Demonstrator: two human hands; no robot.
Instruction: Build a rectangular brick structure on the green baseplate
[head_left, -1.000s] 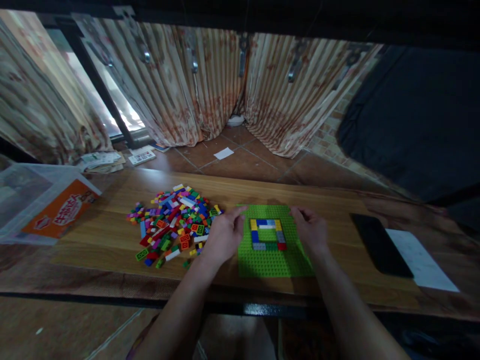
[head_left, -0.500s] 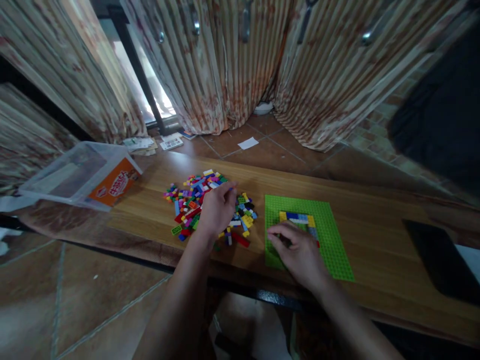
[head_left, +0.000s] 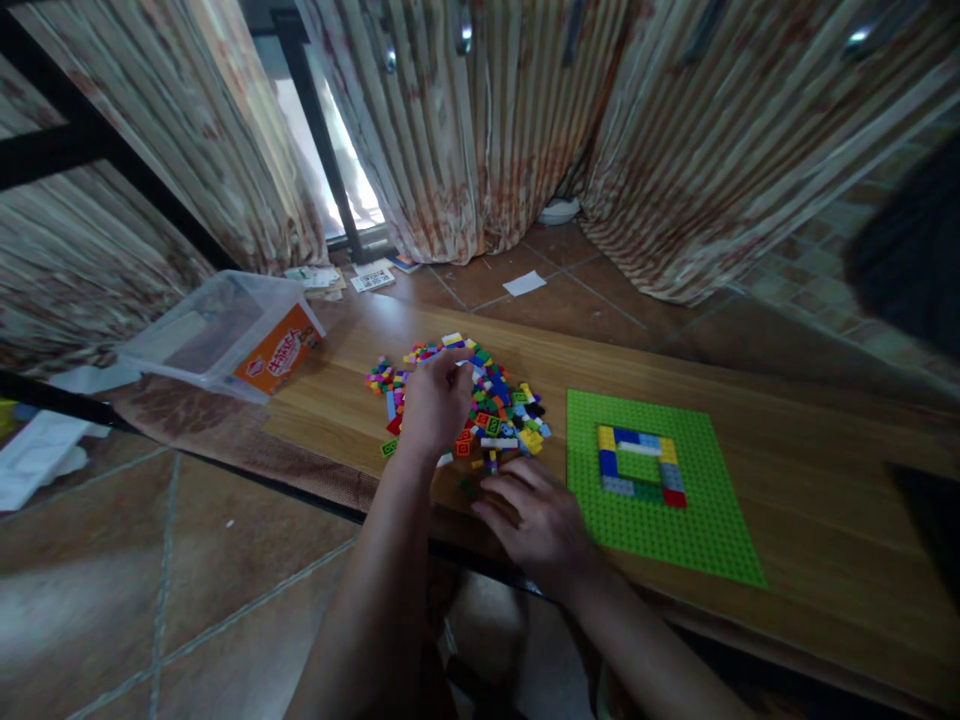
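Over a heap of mixed plastic building bricks hangs my left hand. Its thumb and fingers are pinched; whatever they hold, if anything, is hidden. My right hand is low at the heap's front edge, palm down, thumb and forefinger apart beside a dark green brick. To the right lies a green studded baseplate. On it a rectangular ring of bricks, yellow, blue, light blue, grey, green and red, surrounds an open middle. One white brick lies along the inside of its far side.
At the wooden table's left end stands a clear plastic box with an orange label. A dark flat object lies at the far right. Papers and a white sheet are on the tiled floor beyond, before striped curtains.
My right hand has left the baseplate and moved left to the heap's near edge, uncovering the brick ring. My left hand stays over the heap. The view has swung left.
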